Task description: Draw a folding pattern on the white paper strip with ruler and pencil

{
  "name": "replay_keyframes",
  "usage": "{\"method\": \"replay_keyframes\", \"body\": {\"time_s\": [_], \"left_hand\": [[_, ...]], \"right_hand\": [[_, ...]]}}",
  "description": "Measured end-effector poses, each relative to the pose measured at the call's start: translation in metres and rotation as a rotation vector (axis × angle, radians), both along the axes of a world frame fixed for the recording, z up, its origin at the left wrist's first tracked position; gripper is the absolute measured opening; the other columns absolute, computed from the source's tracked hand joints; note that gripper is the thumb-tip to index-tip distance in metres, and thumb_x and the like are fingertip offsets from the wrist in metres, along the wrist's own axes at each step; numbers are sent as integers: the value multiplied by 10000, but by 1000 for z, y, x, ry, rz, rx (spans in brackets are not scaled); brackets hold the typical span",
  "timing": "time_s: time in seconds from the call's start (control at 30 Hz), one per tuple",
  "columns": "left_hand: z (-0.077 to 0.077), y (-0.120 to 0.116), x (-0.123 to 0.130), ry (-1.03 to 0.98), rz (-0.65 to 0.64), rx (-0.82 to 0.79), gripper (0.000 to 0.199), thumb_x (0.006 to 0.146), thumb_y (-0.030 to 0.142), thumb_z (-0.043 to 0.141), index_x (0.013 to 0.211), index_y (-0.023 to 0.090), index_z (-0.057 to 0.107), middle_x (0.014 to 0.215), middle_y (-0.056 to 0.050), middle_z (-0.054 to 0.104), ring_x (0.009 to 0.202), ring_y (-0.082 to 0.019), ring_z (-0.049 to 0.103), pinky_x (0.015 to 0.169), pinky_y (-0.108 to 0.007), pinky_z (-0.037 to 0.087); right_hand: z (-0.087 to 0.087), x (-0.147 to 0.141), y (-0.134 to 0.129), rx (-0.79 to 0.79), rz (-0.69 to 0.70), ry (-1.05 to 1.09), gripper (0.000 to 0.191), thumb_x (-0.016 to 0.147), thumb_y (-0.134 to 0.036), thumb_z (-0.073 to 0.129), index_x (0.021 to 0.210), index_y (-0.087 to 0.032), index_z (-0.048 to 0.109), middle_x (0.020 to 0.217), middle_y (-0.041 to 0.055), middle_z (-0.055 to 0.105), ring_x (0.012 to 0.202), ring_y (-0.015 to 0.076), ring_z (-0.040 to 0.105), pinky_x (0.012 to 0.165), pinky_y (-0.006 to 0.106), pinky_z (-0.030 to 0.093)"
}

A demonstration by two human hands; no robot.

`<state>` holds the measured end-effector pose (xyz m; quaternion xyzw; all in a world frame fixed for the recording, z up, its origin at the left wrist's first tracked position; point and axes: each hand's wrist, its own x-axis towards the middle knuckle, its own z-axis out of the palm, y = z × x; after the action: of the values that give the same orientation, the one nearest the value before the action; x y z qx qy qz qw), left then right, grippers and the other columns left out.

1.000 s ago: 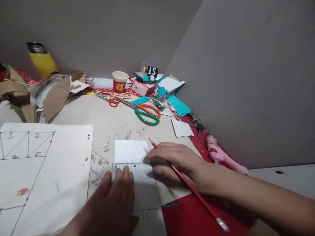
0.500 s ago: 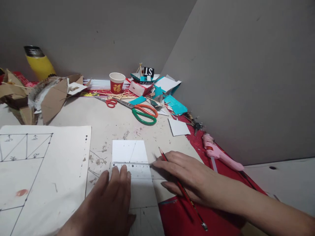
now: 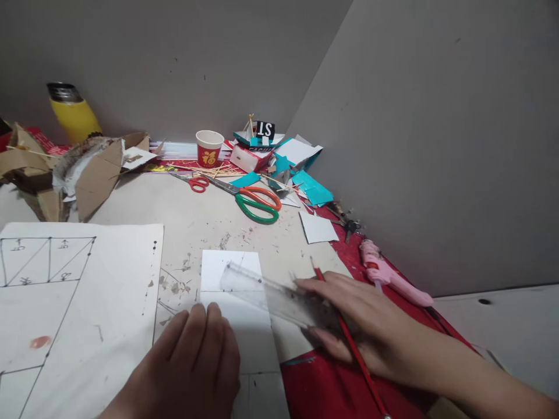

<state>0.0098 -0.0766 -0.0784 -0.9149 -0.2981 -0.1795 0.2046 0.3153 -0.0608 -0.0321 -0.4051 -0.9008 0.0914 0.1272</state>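
Note:
A white card strip (image 3: 248, 337) with pencil lines lies in front of me. My left hand (image 3: 196, 355) presses on its left side, fingers together and pointing forward. Above the strip, a clear ruler (image 3: 271, 297) is tilted and blurred by motion, its left end over the upper part. My right hand (image 3: 353, 320) grips the ruler's right end between fingers and thumb. A red pencil (image 3: 358, 355) is also in that hand, its tip pointing forward.
A drawn sheet (image 3: 117, 291) lies left. Scissors (image 3: 257, 205), a paper cup (image 3: 209, 149) and teal scraps (image 3: 312, 187) sit behind. Torn cardboard (image 3: 98, 180) and a yellow bottle (image 3: 76, 116) stand back left. A pink glue gun (image 3: 393, 276) lies right.
The ruler has come off its level position across the strip and swung to a slant. My right hand has moved right with ruler and pencil. My left hand has shifted slightly down, off the ruler.

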Motion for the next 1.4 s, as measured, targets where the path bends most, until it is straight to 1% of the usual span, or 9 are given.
{"method": "replay_keyframes", "body": {"time_s": [0.1, 0.23, 0.3, 0.43, 0.57, 0.8, 1.03, 1.2, 1.4], "left_hand": [[0, -1, -2, -33, -33, -37, 301, 990, 194, 403, 983, 152, 701, 933, -104, 792, 829, -256, 718, 792, -376, 515], [20, 19, -5, -230, 114, -633, 316, 969, 323, 453, 739, 238, 651, 712, -34, 731, 621, -220, 673, 562, -332, 502], [35, 37, -6, -311, 199, -768, 387, 976, 446, 421, 677, 247, 566, 566, 19, 634, 454, -165, 569, 429, -282, 415], [50, 68, -6, -919, 414, -1521, 389, 849, 610, 583, 840, 221, 587, 690, -19, 713, 642, -186, 682, 565, -271, 513], [40, 79, -6, -1214, 462, -1656, 439, 672, 530, 813, 808, 205, 550, 737, -34, 747, 598, -153, 677, 560, -241, 527], [40, 86, -11, -1209, 525, -1678, 441, 567, 457, 842, 782, 196, 559, 639, -32, 723, 563, -146, 672, 540, -216, 516], [34, 86, -16, -966, 465, -1640, 297, 646, 454, 720, 704, 219, 549, 538, 26, 621, 513, -142, 604, 499, -236, 431], [35, 77, -20, -496, 395, -1071, 262, 885, 410, 499, 735, 227, 613, 582, 3, 626, 526, -151, 554, 504, -277, 413], [25, 50, -12, -118, -63, -318, 291, 906, 230, 512, 1072, 101, 713, 1133, -205, 750, 1061, -372, 709, 813, -499, 624]], "right_hand": [[3, -3, -5, 4, -110, 116, 475, 941, -219, 583, 1387, -228, 423, 1061, 100, 676, 931, 217, 683, 797, 319, 575], [6, -24, -8, -91, -111, 275, 493, 889, -172, 594, 1351, -260, 445, 1010, 46, 681, 844, 163, 681, 728, 258, 568], [5, -38, -7, -116, -95, 332, 489, 875, -151, 592, 1330, -254, 449, 1018, 45, 685, 844, 157, 677, 733, 255, 568], [-8, -62, -2, -153, -95, 392, 503, 820, -136, 651, 1282, -236, 479, 998, 36, 691, 814, 167, 661, 700, 272, 562], [-21, -75, -3, -203, -97, 442, 554, 730, -168, 758, 1228, -228, 523, 935, 6, 668, 744, 156, 641, 636, 262, 546], [-17, -65, 5, -72, -4, 419, 475, 868, -183, 684, 1307, -181, 500, 1118, 102, 700, 993, 209, 669, 865, 353, 575], [-30, -57, 15, 38, 36, 342, 529, 889, -137, 621, 1376, -182, 419, 1281, 176, 633, 1175, 289, 607, 981, 496, 540], [-34, -60, 16, 58, 53, 326, 464, 921, -172, 589, 1357, -181, 430, 1247, 187, 645, 1168, 313, 619, 985, 540, 537], [-35, -59, 15, 38, 52, 272, 429, 936, -189, 554, 1348, -163, 435, 1323, 230, 628, 1260, 335, 594, 1048, 587, 493]]}}
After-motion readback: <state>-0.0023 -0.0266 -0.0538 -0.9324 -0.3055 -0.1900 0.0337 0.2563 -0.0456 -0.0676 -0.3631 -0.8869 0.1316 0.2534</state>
